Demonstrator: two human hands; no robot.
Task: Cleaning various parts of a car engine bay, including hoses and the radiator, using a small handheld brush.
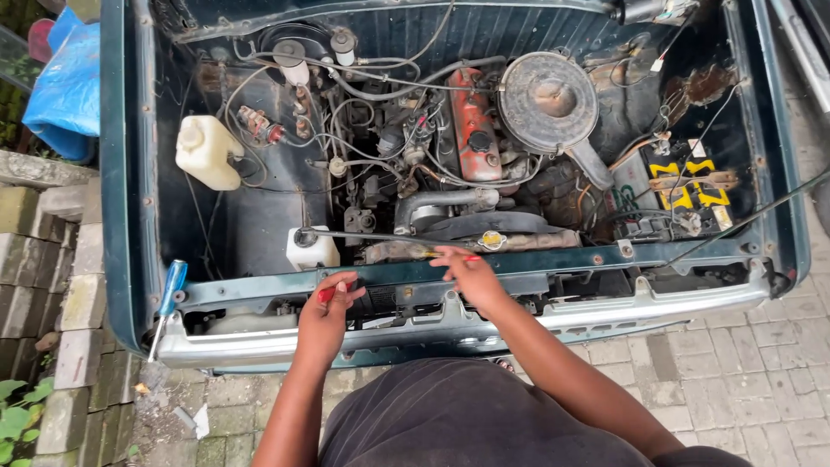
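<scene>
nearest the camera: dark grey shirt (467,415) of the person leaning over the front of the car, both bare arms stretched forward.
left hand: left hand (327,310) was curled shut around a red-handled tool (327,294), only a bit of red showing between thumb and fingers, resting on the green front crossmember (605,259).
right hand: right hand (467,275) lay over the same crossmember near the middle, fingers bent down; a red tip (472,258) showed at the fingertips, and i could not tell whether it was gripped.
red-handled tool: small, glossy red, mostly hidden in the fist.
engine bay: rusty round air cleaner (547,102), red valve cover (472,125), white reservoir (207,151), battery (687,186) with yellow markings.
left edge: blue-handled screwdriver (169,298) propped on the bumper (674,303) corner, well apart from both hands.
</scene>
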